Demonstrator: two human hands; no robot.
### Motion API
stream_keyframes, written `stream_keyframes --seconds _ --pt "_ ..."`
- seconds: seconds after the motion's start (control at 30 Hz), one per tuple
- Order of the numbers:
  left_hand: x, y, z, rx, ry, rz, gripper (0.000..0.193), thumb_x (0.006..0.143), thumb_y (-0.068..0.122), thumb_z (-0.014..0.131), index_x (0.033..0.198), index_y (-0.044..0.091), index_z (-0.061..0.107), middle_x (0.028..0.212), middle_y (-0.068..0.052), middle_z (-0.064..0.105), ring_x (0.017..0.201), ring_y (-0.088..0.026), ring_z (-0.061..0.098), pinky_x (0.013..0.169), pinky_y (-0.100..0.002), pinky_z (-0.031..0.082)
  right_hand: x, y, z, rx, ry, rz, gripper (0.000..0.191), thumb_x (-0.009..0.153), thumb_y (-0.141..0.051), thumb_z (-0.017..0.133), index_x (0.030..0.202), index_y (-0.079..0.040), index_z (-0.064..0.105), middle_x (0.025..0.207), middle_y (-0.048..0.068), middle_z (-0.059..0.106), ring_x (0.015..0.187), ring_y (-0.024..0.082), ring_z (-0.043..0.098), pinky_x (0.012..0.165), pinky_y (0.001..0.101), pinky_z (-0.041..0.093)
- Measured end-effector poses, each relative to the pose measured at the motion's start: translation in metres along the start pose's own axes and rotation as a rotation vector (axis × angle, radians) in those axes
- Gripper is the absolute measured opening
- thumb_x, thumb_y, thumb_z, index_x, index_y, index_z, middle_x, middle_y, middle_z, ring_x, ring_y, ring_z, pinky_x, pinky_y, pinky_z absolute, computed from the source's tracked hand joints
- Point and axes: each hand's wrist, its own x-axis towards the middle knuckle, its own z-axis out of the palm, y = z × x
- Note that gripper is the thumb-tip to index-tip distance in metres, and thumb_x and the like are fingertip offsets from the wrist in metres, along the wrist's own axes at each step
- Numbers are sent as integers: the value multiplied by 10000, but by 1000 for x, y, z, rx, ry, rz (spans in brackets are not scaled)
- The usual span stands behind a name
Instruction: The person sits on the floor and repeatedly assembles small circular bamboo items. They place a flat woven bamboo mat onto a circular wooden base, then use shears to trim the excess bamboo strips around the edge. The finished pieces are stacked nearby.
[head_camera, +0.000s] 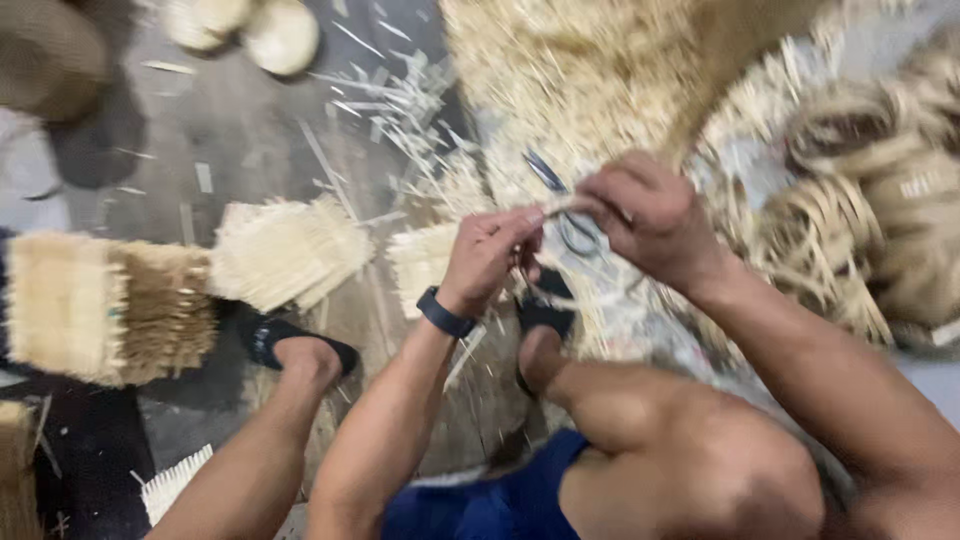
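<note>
Both forearms reaching forward over bent bare knees. Left hand (487, 255) raised, wrist bent, fingers (520, 222) pinched together, dark band on wrist. Right hand (645, 215) knuckles up, fingers curled tight, fingertips meeting the left's. Motion-blurred.

No package, sign or screen showed. Only label-like item: small pale rectangular tag (918, 186) on coiled straw bundle (900, 200), far right of grip.

A thin strip (556, 207) is pinched between the left hand (487, 255) and right hand (645, 215). Scissors (560, 200) lie just behind them on the strip pile (560, 70). Woven mats (110, 305) are set well to the left.
</note>
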Motion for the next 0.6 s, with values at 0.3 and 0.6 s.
stream_keyframes --seconds 0.3,0.6 --pt "-13 85 -12 -94 118 -299 738 849 904 320 546 231 349 472 78 271 383 -83 267 378 -266 134 84 -55 35 -177 -144 -522 216 849 -210 705 951 -26 655 875 72 639 819 229 628 619 350 554" --pt "-30 62 -48 -181 391 -226 728 847 916 324 544 255 317 484 87 292 415 -83 281 408 -263 157 84 -73 89 -173 -224 -424 207 885 -188 685 779 -30 605 781 81 581 755 223 608 545 336 526"
